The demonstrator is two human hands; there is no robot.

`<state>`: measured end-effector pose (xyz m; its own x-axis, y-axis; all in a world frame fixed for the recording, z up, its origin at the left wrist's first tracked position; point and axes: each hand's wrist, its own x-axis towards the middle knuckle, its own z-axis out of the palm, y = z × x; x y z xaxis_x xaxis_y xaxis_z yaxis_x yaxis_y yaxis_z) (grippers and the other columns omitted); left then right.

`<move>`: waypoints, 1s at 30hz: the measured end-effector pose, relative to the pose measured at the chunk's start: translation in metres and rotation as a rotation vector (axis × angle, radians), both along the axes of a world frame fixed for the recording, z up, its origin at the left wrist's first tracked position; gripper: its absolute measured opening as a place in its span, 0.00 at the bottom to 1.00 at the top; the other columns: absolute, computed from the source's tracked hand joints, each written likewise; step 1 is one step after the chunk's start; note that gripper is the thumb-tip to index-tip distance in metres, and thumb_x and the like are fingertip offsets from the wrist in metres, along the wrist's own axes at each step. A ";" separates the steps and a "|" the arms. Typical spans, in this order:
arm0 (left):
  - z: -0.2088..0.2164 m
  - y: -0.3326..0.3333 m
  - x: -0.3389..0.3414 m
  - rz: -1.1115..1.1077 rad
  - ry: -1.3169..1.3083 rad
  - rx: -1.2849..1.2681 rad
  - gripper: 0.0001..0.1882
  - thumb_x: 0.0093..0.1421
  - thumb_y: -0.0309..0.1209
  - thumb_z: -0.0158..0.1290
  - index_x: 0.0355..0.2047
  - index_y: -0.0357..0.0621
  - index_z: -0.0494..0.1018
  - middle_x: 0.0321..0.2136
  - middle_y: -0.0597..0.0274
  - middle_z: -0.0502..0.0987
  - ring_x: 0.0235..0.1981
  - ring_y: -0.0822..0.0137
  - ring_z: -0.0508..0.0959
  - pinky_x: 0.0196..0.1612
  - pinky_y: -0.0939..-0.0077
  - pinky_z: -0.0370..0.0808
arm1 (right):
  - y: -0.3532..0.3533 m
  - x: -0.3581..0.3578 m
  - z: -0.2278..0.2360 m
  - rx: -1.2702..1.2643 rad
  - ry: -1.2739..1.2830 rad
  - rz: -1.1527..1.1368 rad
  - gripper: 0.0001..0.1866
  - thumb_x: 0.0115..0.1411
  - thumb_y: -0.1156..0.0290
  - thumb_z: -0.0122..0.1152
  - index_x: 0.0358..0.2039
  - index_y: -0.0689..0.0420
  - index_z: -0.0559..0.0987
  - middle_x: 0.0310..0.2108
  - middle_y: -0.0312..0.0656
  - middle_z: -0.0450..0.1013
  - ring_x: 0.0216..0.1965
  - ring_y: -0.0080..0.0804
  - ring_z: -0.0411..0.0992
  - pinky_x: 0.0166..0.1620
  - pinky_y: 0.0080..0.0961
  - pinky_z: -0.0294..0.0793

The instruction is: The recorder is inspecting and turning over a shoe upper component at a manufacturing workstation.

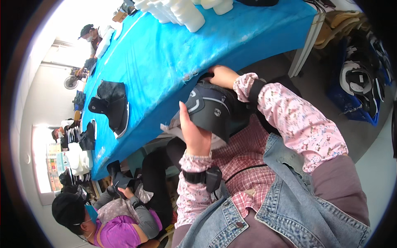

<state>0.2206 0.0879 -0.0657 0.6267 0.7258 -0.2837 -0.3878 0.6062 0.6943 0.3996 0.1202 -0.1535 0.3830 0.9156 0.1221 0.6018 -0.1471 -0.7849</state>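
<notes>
A dark cap (215,110) with pale stitched lines and a small light emblem is held over my lap, close to the table's near edge. My left hand (194,134) grips its left side, thumb pointing up and the other fingers hidden behind it. Up at the cap's far edge, my right hand (223,77) has its fingers curled into the dark material, their tips out of sight. Pale cloth (175,130) shows below the cap beside my left hand.
A blue-covered table (165,53) runs ahead, bearing white moulded shapes (186,16) and a dark piece with a brim (114,105). At left, a seated co-worker (120,223) handles a dark item; another person (97,39) is at the far end. A blue basket (364,113) holds black-and-white pieces.
</notes>
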 end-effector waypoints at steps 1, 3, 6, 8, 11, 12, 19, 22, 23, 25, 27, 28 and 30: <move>0.008 -0.004 0.000 -0.002 0.029 0.025 0.24 0.61 0.45 0.36 0.44 0.36 0.65 0.42 0.53 0.71 0.43 0.61 0.71 0.47 0.67 0.67 | -0.006 0.000 0.011 -0.010 0.088 -0.002 0.20 0.47 0.59 0.56 0.35 0.61 0.75 0.35 0.53 0.71 0.38 0.49 0.69 0.42 0.34 0.67; -0.006 0.010 -0.007 0.038 0.065 0.034 0.24 0.61 0.45 0.35 0.45 0.35 0.65 0.42 0.53 0.71 0.43 0.60 0.72 0.47 0.67 0.67 | 0.003 -0.004 0.009 -0.035 0.095 -0.008 0.20 0.49 0.57 0.53 0.35 0.60 0.76 0.36 0.53 0.71 0.38 0.49 0.69 0.42 0.35 0.67; -0.018 0.018 0.002 0.041 0.036 0.007 0.25 0.61 0.46 0.35 0.44 0.35 0.65 0.41 0.53 0.71 0.41 0.58 0.72 0.46 0.67 0.68 | 0.011 -0.003 0.005 -0.334 -0.091 -0.081 0.19 0.51 0.57 0.49 0.33 0.59 0.77 0.35 0.53 0.71 0.38 0.49 0.70 0.43 0.37 0.67; -0.021 0.018 0.007 0.010 -0.020 -0.040 0.24 0.61 0.46 0.36 0.42 0.35 0.66 0.40 0.53 0.72 0.40 0.59 0.73 0.45 0.66 0.69 | 0.017 0.009 -0.007 -0.414 -0.109 -0.033 0.18 0.53 0.58 0.46 0.31 0.58 0.77 0.35 0.52 0.71 0.38 0.50 0.69 0.43 0.39 0.67; -0.036 0.021 -0.001 0.043 -0.068 -0.089 0.24 0.60 0.46 0.37 0.40 0.36 0.67 0.37 0.54 0.73 0.37 0.60 0.74 0.43 0.67 0.70 | 0.019 -0.001 -0.027 -0.227 -0.223 -0.042 0.11 0.49 0.69 0.49 0.29 0.60 0.78 0.34 0.52 0.72 0.36 0.48 0.71 0.39 0.37 0.70; -0.036 0.020 -0.002 0.066 -0.053 -0.071 0.23 0.61 0.45 0.37 0.40 0.36 0.67 0.37 0.54 0.73 0.36 0.61 0.74 0.43 0.67 0.70 | 0.019 -0.005 -0.023 -0.231 -0.229 -0.030 0.11 0.49 0.69 0.49 0.29 0.60 0.78 0.34 0.52 0.72 0.36 0.48 0.71 0.39 0.37 0.70; -0.031 0.020 -0.005 0.027 -0.093 -0.140 0.22 0.61 0.44 0.37 0.42 0.37 0.66 0.39 0.55 0.72 0.39 0.61 0.73 0.43 0.69 0.71 | 0.006 0.005 -0.035 -0.235 -0.302 0.098 0.16 0.55 0.65 0.42 0.32 0.64 0.73 0.31 0.56 0.69 0.32 0.56 0.68 0.36 0.43 0.66; -0.043 0.016 -0.001 0.064 -0.133 -0.157 0.23 0.61 0.45 0.36 0.44 0.37 0.65 0.39 0.55 0.72 0.39 0.61 0.73 0.43 0.69 0.71 | -0.001 0.002 -0.052 0.099 -0.258 -0.029 0.12 0.54 0.70 0.42 0.31 0.64 0.72 0.27 0.57 0.69 0.32 0.56 0.67 0.36 0.44 0.66; -0.047 0.016 0.001 0.048 -0.161 -0.168 0.23 0.61 0.45 0.36 0.44 0.37 0.65 0.39 0.56 0.72 0.39 0.61 0.73 0.43 0.69 0.70 | -0.001 0.002 -0.058 0.166 -0.241 -0.072 0.12 0.56 0.69 0.41 0.32 0.64 0.71 0.27 0.58 0.69 0.33 0.57 0.66 0.36 0.45 0.65; -0.057 0.021 -0.002 0.011 -0.211 -0.165 0.23 0.61 0.45 0.36 0.44 0.38 0.65 0.40 0.56 0.72 0.39 0.62 0.73 0.44 0.70 0.70 | 0.001 -0.004 -0.053 0.238 -0.224 -0.106 0.13 0.57 0.68 0.40 0.33 0.64 0.70 0.27 0.59 0.69 0.33 0.59 0.66 0.35 0.46 0.65; -0.061 0.024 -0.002 0.018 -0.207 -0.160 0.23 0.61 0.46 0.36 0.44 0.38 0.65 0.40 0.56 0.72 0.40 0.62 0.73 0.44 0.70 0.70 | 0.002 -0.007 -0.050 0.165 0.075 -0.249 0.13 0.58 0.68 0.39 0.35 0.64 0.69 0.28 0.59 0.68 0.33 0.57 0.66 0.35 0.47 0.64; -0.060 0.022 -0.002 0.021 -0.200 -0.156 0.24 0.61 0.46 0.36 0.44 0.38 0.65 0.40 0.56 0.72 0.40 0.62 0.73 0.44 0.70 0.70 | 0.002 -0.006 -0.050 0.165 0.071 -0.250 0.13 0.58 0.68 0.39 0.35 0.64 0.69 0.28 0.59 0.68 0.33 0.57 0.66 0.35 0.47 0.64; -0.051 0.022 -0.003 0.007 -0.163 -0.150 0.24 0.61 0.46 0.35 0.44 0.38 0.65 0.40 0.56 0.72 0.39 0.62 0.73 0.44 0.70 0.70 | 0.004 0.000 -0.047 0.124 -0.176 -0.192 0.12 0.58 0.68 0.39 0.33 0.63 0.69 0.28 0.59 0.69 0.33 0.57 0.66 0.34 0.47 0.64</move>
<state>0.2175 0.1095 -0.1171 0.6680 0.6880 -0.2837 -0.4925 0.6945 0.5245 0.3993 0.1244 -0.2002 0.5110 0.8023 0.3086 0.7008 -0.1810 -0.6900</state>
